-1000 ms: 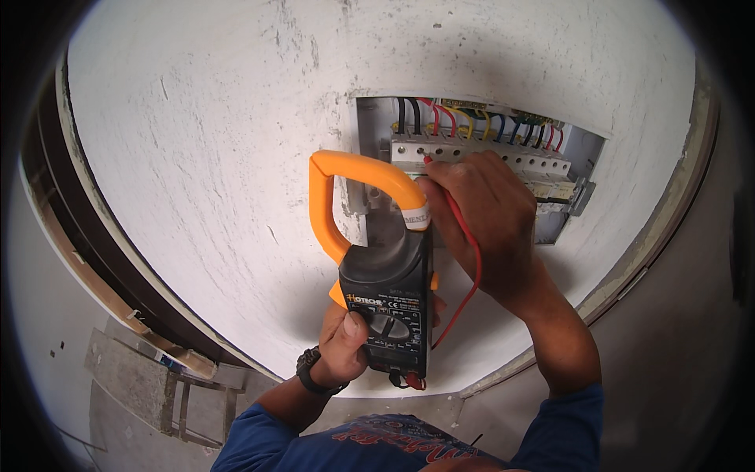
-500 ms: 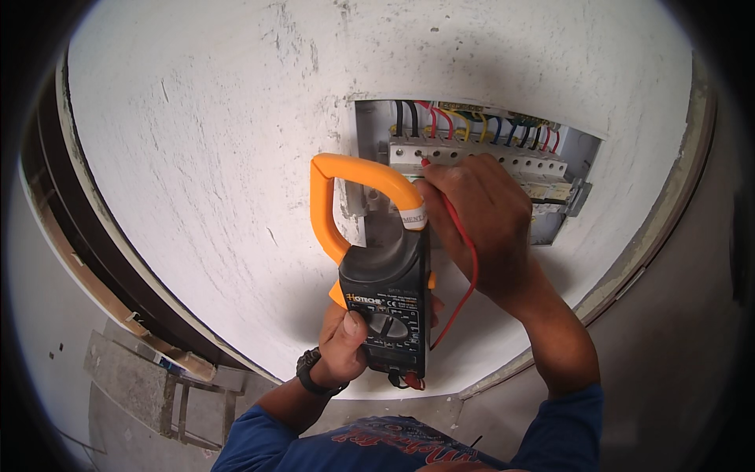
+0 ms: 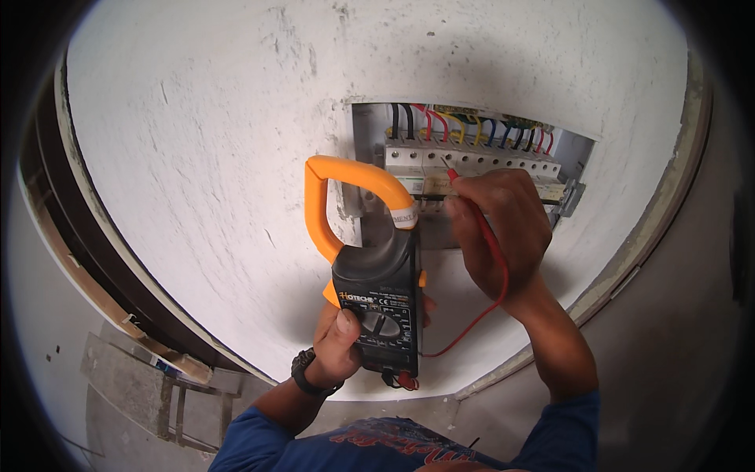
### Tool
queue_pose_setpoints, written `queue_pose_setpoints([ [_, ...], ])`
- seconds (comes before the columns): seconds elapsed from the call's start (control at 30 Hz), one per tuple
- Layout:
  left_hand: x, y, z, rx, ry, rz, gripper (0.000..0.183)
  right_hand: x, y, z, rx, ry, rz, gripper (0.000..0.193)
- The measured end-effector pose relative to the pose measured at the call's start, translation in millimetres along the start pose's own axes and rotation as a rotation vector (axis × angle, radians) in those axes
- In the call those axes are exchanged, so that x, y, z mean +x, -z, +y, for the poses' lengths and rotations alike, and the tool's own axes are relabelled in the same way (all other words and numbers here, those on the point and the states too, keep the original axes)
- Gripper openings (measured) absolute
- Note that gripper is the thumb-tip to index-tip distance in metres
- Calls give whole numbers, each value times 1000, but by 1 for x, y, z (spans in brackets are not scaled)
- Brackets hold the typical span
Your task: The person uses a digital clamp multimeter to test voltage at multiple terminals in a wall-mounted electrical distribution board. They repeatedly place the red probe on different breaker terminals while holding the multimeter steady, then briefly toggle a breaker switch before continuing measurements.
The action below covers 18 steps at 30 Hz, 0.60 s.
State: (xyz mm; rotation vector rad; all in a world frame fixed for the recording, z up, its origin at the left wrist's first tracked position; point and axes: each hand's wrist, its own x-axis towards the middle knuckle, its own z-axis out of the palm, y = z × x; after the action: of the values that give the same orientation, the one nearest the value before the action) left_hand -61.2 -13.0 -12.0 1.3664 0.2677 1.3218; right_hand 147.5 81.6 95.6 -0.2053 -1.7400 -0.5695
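Observation:
A black clamp meter with an orange jaw stands upright in my left hand, the thumb lying beside its round dial. Pinched in my right hand is a red test probe, its thin metal tip pointing up-left at the screw holes of the breaker row. Whether the tip touches a screw I cannot tell. From the probe a red lead loops down to the meter's lower end. Black, red, yellow and blue wires enter the breakers from above. My right hand hides part of the lower breakers.
The breakers sit in a recessed distribution box set in a white, scuffed wall. A metal latch piece juts from the box's right side. At lower left stands a grey bench-like frame beside a dark curved edge.
My right hand has drawn back and shifted right with the probe, whose metal tip now shows farther right along the breaker row. The meter has moved slightly left in the picture.

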Motion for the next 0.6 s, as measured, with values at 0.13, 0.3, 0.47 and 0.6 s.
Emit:
queue_pose_setpoints([
  [0.13,-2,-3,-4,28,-21,49,95,1,3,4,9,-47,-15,21],
  [0.3,-6,-3,-3,44,-47,71,92,0,0,3,-3,-12,-23,19],
  [0.47,-8,-4,-2,16,-48,64,92,-1,7,5,19,-42,-45,16],
  [0.6,-11,-6,-3,12,-29,49,93,-2,9,6,9,-46,-22,16],
])
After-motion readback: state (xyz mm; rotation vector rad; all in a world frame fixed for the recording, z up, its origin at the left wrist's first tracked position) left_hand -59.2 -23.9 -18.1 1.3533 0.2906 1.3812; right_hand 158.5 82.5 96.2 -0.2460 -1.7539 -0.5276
